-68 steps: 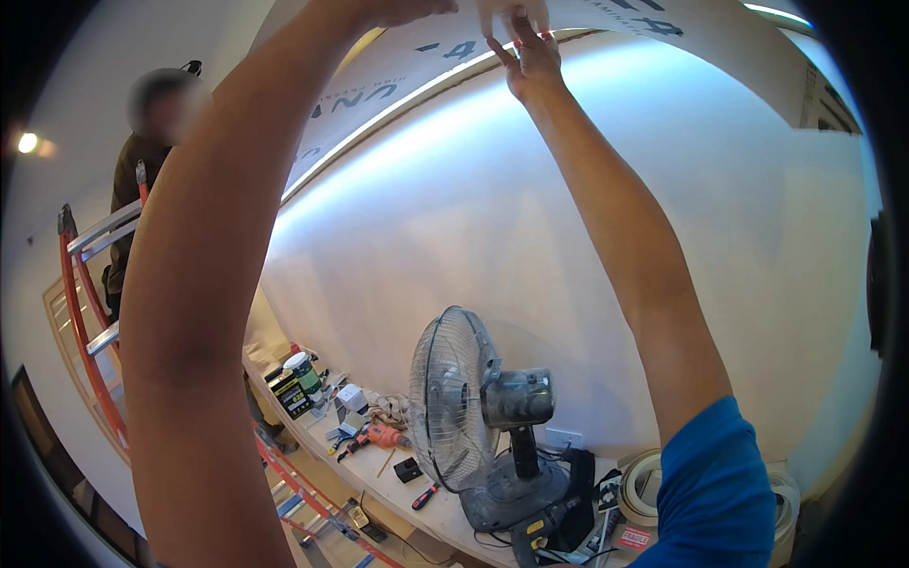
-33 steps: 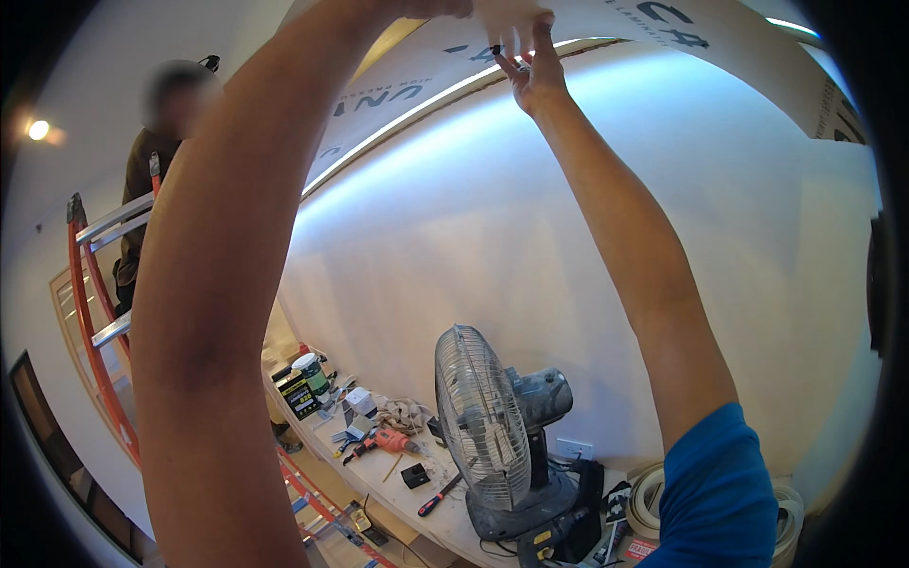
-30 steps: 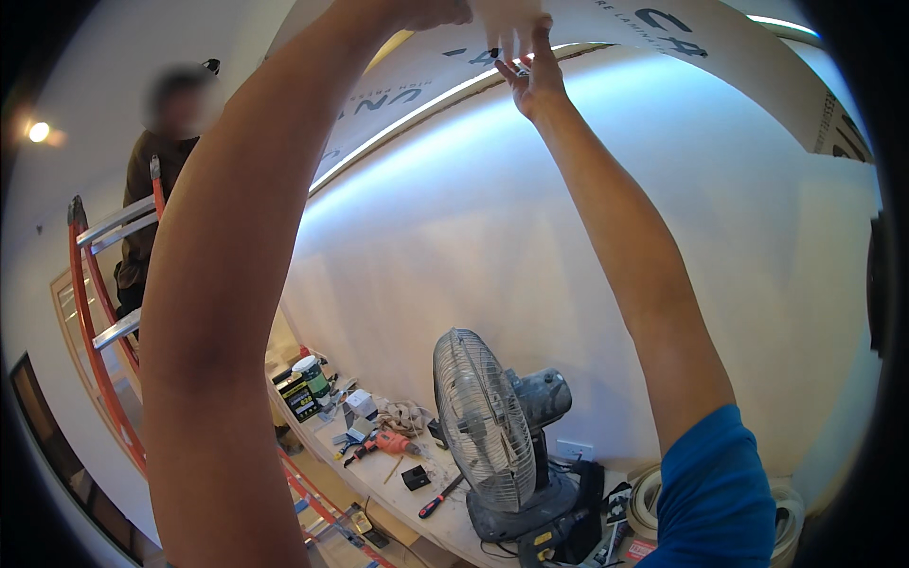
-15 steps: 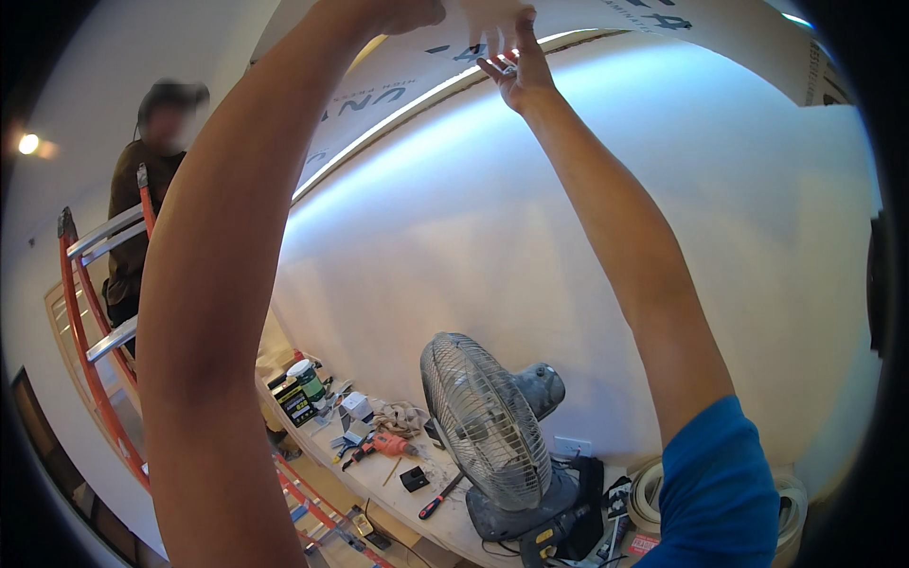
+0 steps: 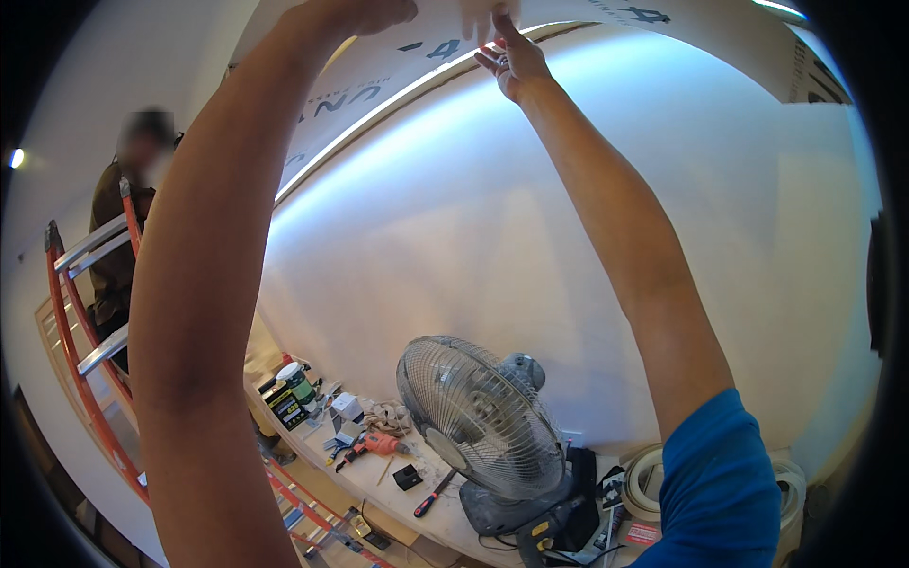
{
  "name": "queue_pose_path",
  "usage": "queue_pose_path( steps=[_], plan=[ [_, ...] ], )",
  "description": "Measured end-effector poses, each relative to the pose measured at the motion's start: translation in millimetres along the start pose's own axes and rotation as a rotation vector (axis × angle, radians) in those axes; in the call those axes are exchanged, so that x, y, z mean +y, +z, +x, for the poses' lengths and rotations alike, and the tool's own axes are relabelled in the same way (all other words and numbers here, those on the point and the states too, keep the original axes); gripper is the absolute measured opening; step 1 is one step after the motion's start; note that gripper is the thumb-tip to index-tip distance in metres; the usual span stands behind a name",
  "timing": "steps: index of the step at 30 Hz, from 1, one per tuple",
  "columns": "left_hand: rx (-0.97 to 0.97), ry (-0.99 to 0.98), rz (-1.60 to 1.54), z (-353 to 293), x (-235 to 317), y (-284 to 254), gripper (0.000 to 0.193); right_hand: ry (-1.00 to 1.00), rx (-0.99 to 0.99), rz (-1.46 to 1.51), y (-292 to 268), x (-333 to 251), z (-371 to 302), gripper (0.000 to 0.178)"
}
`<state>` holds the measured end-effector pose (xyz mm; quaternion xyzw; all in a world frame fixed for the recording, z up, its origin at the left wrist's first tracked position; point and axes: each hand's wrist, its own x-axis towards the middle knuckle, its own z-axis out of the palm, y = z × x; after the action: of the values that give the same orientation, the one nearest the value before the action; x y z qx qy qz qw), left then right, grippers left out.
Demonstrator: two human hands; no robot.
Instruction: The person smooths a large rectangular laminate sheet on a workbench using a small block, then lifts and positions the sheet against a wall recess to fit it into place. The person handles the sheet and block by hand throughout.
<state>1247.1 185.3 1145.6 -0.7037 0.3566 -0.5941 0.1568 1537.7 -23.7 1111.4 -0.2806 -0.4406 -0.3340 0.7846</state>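
Note:
Overhead, a broad white sheet (image 5: 383,71) with dark printing spans the top of the view, a lit gap running along its edge by the wall. Both my arms are raised to it. My right hand (image 5: 516,64) is open, thumb up against the glossy underside and the other fingers spread toward the lit gap. My left hand (image 5: 371,13) is at the sheet further left. The top edge of the picture cuts it off, so its grip is hidden.
Below, a bench (image 5: 379,485) holds a grey fan (image 5: 483,417), an orange drill (image 5: 376,446), a screwdriver (image 5: 436,494), a tub (image 5: 295,381) and coiled strip (image 5: 646,483). At left, another person (image 5: 118,218) is by an orange ladder (image 5: 80,369). A second ladder (image 5: 312,511) is below.
The fan's head has swung round toward me. The other person and the ladder appear further left as my view shifts. Both my hands stay up at the sheet.

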Motion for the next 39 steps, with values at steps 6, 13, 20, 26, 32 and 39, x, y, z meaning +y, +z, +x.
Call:
queue_pose_path(
  steps=[6, 13, 20, 26, 32, 39],
  plan=[
    [-0.051, -0.121, 0.088, -8.4, -17.9, 26.2, 0.043, 0.043, 0.066, -0.259, 23.4, -35.5, -75.9, 0.126],
    [0.111, 0.044, -0.029, -5.7, -20.6, 39.2, 0.046, -0.053, -0.013, -0.477, -28.5, -154.6, -79.4, 0.13],
    [0.131, 0.015, -0.058, -1.5, -15.0, 43.8, 0.044, -0.263, 0.168, -0.277, -71.8, -262.4, -89.7, 0.114],
    [0.072, -0.051, -0.05, -8.2, -13.8, 36.6, 0.039, -0.404, 0.34, -0.239, -47.3, -303.5, -105.3, 0.119],
    [0.119, -0.033, -0.077, -5.8, -12.3, 39.8, 0.041, -0.503, 0.232, -0.255, -52.1, -333.6, -110.1, 0.118],
    [0.118, -0.05, -0.089, -12.4, -9.3, 36.5, 0.041, -0.419, 0.338, -0.077, -33.8, -333.1, -118.6, 0.113]
  ],
)
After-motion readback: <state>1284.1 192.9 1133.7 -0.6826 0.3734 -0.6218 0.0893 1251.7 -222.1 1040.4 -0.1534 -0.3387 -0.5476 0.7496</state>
